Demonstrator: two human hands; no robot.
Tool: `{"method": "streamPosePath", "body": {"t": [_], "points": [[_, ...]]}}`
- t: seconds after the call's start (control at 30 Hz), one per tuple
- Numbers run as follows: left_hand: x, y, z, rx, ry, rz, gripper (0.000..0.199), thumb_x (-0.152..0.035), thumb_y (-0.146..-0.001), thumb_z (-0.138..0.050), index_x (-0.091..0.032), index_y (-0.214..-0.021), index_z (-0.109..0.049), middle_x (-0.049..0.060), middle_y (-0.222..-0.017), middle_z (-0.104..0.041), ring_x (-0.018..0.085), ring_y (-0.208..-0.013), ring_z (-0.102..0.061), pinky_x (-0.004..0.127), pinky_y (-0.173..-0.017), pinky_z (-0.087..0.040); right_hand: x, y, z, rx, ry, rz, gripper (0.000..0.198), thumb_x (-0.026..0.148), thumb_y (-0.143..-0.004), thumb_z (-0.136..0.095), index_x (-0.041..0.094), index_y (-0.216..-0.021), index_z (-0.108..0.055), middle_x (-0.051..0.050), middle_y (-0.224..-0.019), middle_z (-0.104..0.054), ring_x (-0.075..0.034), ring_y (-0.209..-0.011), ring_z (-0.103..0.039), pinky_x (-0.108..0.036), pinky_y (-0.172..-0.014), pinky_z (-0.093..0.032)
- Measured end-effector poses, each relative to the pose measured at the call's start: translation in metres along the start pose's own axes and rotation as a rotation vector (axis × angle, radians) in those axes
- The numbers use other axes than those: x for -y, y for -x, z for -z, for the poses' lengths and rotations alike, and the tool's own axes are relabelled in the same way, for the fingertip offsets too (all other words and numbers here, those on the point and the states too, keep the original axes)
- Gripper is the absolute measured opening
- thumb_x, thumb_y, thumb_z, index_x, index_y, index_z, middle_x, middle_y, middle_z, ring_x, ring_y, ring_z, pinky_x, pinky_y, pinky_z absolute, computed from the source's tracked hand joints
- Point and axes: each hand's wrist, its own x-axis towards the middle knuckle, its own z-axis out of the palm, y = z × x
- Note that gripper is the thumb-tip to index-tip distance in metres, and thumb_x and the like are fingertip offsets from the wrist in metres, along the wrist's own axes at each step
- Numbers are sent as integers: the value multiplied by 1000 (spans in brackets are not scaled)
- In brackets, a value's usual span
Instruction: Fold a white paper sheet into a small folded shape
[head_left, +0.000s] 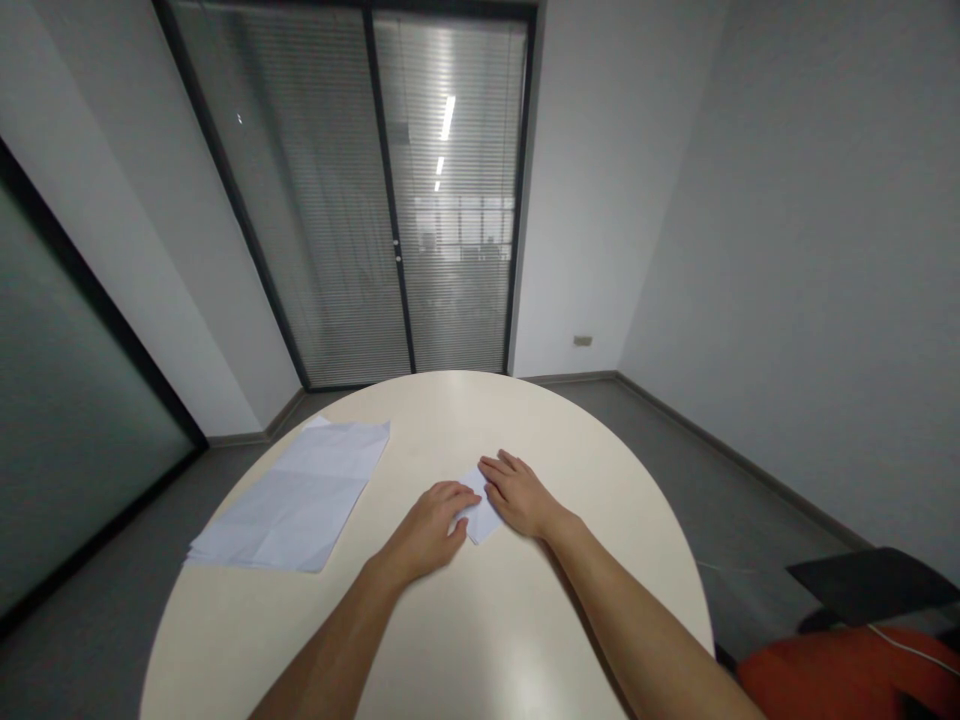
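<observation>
A small folded piece of white paper (482, 522) lies on the round table, partly covered by both hands. My left hand (431, 525) rests at its left side, fingertips on the paper, thumb spread away from the fingers. Across the paper's upper right edge lies my right hand (519, 495), palm down with its fingers stretched out flat. The fingers hide part of the folds, so the paper's full shape cannot be made out.
Several larger sheets of creased white paper (300, 495) lie loosely stacked on the left of the cream round table (450, 410). A chair with an orange seat (832, 675) and a dark panel (874, 585) stand at the lower right. Glass panels with blinds (337, 200) are behind the table.
</observation>
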Motion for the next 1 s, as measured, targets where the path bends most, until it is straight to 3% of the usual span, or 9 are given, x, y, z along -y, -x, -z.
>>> {"method": "streamPosePath", "body": {"t": [0.2, 0.33, 0.57, 1.0], "points": [[-1, 1, 0, 5, -20, 7, 35, -10, -89, -54, -22, -118, -71, 9, -126, -66, 23, -121, -57, 42, -110, -46, -15, 1, -7, -51, -14, 47, 50, 40, -104, -38, 19, -148, -51, -12, -154, -49, -32, -147, -36, -54, -121, -27], [-1, 3, 0, 28, -31, 2, 36, -22, -88, -65, -23, -123, -69, 9, -132, -64, 26, -126, -54, 46, -113, -43, -19, 1, -9, -85, -25, 97, 47, 39, -104, -41, 21, -145, -55, -13, -150, -53, -30, -145, -40, -53, -122, -25], [-3, 4, 1, 45, -58, -22, 41, -32, -83, -76, -23, -123, -69, 9, -137, -62, 27, -130, -52, 46, -115, -41, -16, 3, -4, -95, 21, 84, 52, 49, -97, -55, 20, -140, -59, -16, -151, -51, -33, -143, -41, -54, -119, -30], [-4, 3, 3, 67, -105, 34, 41, -39, -82, -79, -23, -119, -71, 9, -138, -64, 29, -133, -53, 47, -117, -40, -12, 2, 3, -122, -8, 193, 37, 35, -101, -49, 21, -129, -69, -13, -141, -60, -26, -138, -48, -51, -122, -29]]}}
